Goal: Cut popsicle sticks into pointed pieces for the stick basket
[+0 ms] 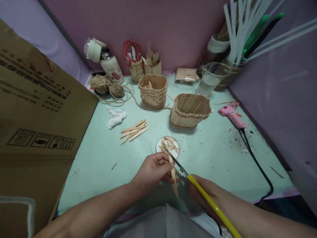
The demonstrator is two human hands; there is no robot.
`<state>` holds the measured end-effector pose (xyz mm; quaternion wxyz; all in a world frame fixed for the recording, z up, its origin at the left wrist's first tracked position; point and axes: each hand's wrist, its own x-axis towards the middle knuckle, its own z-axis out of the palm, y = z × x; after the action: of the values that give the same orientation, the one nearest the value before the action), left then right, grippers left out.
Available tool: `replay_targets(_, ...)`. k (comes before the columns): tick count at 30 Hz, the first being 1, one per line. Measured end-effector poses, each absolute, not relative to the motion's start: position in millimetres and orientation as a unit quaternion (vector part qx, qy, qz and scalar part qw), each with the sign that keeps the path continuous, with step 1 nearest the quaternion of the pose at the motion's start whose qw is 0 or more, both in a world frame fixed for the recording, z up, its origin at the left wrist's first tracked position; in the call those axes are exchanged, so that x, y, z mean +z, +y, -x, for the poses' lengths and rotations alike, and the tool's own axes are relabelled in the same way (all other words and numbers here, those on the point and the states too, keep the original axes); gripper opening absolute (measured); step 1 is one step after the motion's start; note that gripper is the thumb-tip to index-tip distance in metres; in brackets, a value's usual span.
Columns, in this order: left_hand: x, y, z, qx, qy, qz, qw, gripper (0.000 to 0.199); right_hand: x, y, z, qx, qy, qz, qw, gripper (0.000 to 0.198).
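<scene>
My left hand (pixel 160 167) pinches a flat wooden craft stick (pixel 174 178) that tapers to a point at its lower end. In my right hand (pixel 201 190) is a pair of scissors (pixel 210 201) with yellow handles, and its metal blades cross the stick's upper end. The fingers on the handles are partly hidden. Beyond the blades lies a round white dish (pixel 175 154) holding small wood clippings (pixel 169 143). A loose pile of pointed craft sticks (pixel 135 130) rests on the table to the left of the dish.
Two stick baskets, one nearer (pixel 189 112) and one farther left (pixel 153 92), stand behind the dish. Twine (pixel 100 84), a flask (pixel 111 66) and a plastic cup (pixel 210 82) are at the back. A pink glue gun (pixel 234 117) with a black cord lies right; a cardboard box (pixel 37 109) stands left.
</scene>
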<state>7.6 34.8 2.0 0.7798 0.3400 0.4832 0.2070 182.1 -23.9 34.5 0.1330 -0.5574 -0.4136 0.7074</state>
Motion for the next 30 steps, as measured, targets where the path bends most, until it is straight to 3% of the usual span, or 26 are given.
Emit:
replay_targets(10,2,34,-9,0.201,0.479,-0.297,0.801,0.019,24,-28,-184,0.727,-0.358,0.567,0.146,0.015)
replay_targets(17,0,35,-7,0.198,0.471,-0.293,0.808,0.025,39,-17,-182,0.711,-0.387,0.579,0.099,0.029)
replay_targets(30,-1,31,-8,0.201,0.461,-0.258,0.825,0.018,33,-17,-184,0.74,-0.365,0.555,0.102,0.018)
